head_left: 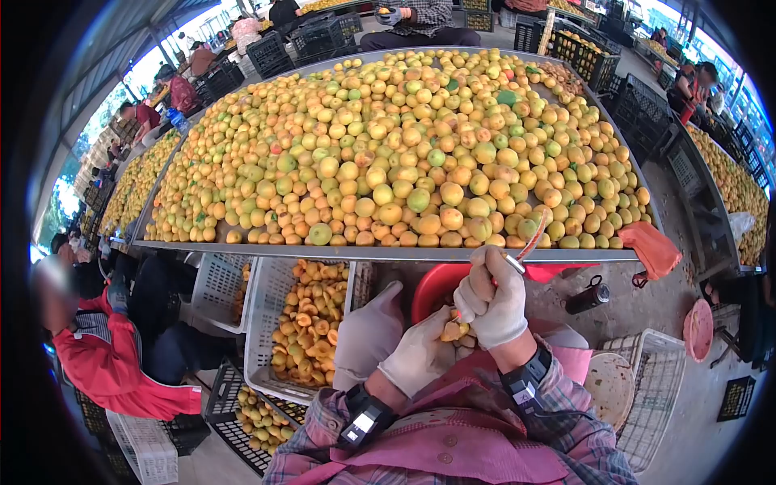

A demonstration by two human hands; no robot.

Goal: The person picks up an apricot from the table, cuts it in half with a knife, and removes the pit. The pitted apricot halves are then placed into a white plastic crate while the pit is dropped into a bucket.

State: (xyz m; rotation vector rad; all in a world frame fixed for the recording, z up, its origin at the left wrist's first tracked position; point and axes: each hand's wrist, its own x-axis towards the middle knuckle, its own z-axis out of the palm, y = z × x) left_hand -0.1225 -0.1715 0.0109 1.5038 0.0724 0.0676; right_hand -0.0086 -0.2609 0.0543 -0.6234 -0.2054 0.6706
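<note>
Both my hands wear white gloves and meet above my lap, just in front of the table edge. My left hand [419, 356] has its fingers closed around an apricot [454, 330], which looks cut and is partly covered by the fingers. Held in my right fist [495, 297] is a slim curved tool [533, 236] with a reddish strip and a metal piece; its lower end is hidden at the fruit. Whole apricots [388, 162] are heaped on the big metal-rimmed table [388, 253] ahead. Below it, a white crate [257, 323] holds pitted apricot halves [307, 323].
A red basin [432, 287] stands behind my hands. An orange bag [651, 249] hangs at the table's right corner, near a black flask [588, 297]. On the right is a white crate [659, 404] with a round tub. A person in red [121, 364] sits left.
</note>
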